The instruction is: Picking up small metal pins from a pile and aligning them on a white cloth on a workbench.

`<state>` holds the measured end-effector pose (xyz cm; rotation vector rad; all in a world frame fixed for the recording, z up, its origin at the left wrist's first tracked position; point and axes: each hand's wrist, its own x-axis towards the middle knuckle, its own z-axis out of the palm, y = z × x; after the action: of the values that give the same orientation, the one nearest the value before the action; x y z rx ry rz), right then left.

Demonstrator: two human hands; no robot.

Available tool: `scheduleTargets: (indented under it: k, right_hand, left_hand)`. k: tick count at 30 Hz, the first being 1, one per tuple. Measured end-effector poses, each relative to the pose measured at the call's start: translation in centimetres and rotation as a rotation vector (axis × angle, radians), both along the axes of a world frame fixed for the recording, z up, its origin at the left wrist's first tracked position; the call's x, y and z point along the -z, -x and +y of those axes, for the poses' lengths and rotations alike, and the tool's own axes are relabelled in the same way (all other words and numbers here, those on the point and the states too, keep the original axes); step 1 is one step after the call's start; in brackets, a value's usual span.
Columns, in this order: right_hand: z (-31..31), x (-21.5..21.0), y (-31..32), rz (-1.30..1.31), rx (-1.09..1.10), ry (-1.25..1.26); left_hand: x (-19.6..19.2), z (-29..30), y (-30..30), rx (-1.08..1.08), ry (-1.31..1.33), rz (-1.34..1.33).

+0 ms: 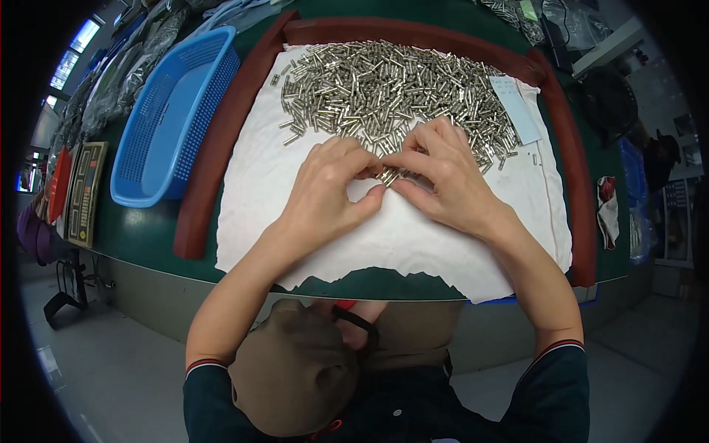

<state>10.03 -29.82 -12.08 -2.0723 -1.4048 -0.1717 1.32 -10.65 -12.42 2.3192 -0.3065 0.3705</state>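
Note:
A broad heap of small shiny metal pins (384,81) covers the far half of a white cloth (295,214). At the heap's near edge my left hand (332,177) and my right hand (447,173) meet, fingertips almost touching. Between them lie a few metal pins (388,176), lined up side by side. The fingers of both hands are bent and closed around this small group; the thumbs press from the near side. How many pins each hand grips is hidden by the fingers.
A dark red wooden frame (210,170) borders the cloth on the left, far and right sides. Left of it stands a blue perforated basket (148,170) on the green table (133,232). A pale blue paper slip (517,111) lies at the heap's right edge.

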Motion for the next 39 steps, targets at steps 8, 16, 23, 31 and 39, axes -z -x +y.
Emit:
scheduleTargets:
  k: [8,16,23,31,39]
  right_hand:
    - [0.2,0.0,0.7,0.003,0.011,-0.029]
    - [-0.5,-0.5,0.6,-0.002,0.039,0.016]
    - [-0.5,-1.1,1.2,-0.042,-0.007,-0.032]
    - [-0.7,-1.1,1.5,-0.194,-0.014,-0.044]
    - [0.0,-0.4,1.7,-0.182,-0.029,-0.039]
  left_hand:
    - [-0.1,-0.1,0.1,-0.027,-0.035,0.024]
    - [-0.1,-0.2,0.0,0.020,-0.056,-0.013]
    - [-0.7,0.1,0.4,0.104,-0.083,0.012]
    - [-0.7,1.1,0.9,0.029,-0.018,0.021]
    - [-0.1,0.2,0.4,0.046,-0.081,-0.039]
